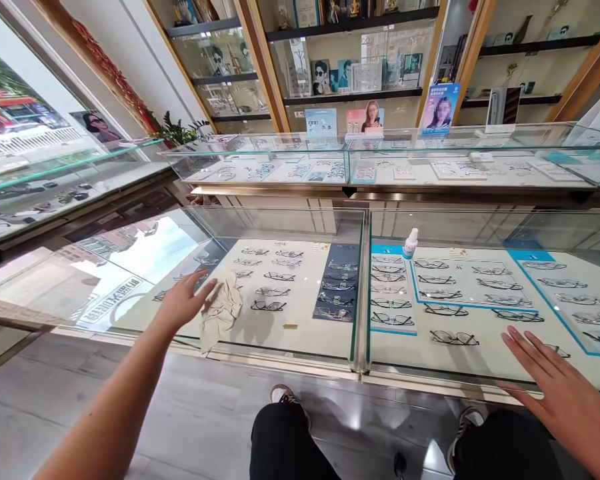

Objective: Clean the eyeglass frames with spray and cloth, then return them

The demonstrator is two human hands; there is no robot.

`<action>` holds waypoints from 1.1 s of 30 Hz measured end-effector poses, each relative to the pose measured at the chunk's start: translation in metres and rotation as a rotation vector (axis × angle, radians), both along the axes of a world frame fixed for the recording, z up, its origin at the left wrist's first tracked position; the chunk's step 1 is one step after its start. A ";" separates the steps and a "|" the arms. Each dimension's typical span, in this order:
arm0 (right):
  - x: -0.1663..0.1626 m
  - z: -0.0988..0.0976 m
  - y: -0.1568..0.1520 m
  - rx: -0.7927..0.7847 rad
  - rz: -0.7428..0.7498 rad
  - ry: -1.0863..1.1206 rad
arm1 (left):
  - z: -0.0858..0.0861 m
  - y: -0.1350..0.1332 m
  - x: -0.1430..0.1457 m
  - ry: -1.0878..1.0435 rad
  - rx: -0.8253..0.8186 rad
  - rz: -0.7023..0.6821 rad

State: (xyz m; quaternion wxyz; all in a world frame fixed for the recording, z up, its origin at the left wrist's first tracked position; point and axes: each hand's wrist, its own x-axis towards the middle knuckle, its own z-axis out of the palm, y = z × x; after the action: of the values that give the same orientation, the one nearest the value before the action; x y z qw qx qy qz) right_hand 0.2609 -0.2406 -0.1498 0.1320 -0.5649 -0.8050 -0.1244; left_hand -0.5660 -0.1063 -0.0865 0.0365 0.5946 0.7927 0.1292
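Observation:
A crumpled cream cloth (222, 308) lies on the glass top of the display case (300, 350), one end reaching its front edge. Just left of the cloth is my left hand (184, 301), fingers apart, thumb and fingertips near or touching its edge; I cannot tell whether they touch. My right hand (555, 380) is spread flat over the front edge of the right-hand case, holding nothing. A small white spray bottle (411, 243) stands upright on the glass, between the two hands and farther back. Rows of eyeglasses (269, 306) show beneath the glass.
Behind runs another glass counter (260, 175) with glasses and upright advertising cards (440, 109). Shelves (353, 99) line the wall. A further glass case (70, 193) stands at the left by the window. Grey floor tiles (195, 407) lie below the front edge.

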 end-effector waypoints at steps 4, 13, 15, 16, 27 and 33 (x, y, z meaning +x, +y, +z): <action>-0.001 -0.004 -0.003 0.008 -0.020 0.026 | -0.011 -0.002 0.015 -0.016 0.024 -0.094; 0.001 -0.009 -0.013 -0.042 -0.103 0.119 | -0.024 -0.004 0.016 0.016 0.080 -0.190; 0.002 -0.010 -0.015 -0.049 -0.114 0.132 | -0.023 -0.005 0.007 0.012 0.079 -0.188; 0.003 -0.010 -0.016 -0.055 -0.115 0.133 | -0.022 -0.006 0.002 0.018 0.076 -0.182; -0.004 -0.004 -0.024 -0.115 -0.258 0.165 | -0.004 -0.014 -0.116 0.139 -0.042 -0.002; -0.011 0.009 -0.025 -0.192 -0.354 0.184 | 0.002 -0.015 -0.189 0.148 -0.095 0.189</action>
State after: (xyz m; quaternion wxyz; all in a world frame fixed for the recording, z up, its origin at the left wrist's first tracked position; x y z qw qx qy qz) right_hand 0.2496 -0.2659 -0.1404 0.1265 -0.7163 -0.6860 -0.0162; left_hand -0.7552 -0.1210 -0.0845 -0.0062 0.5227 0.8510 0.0501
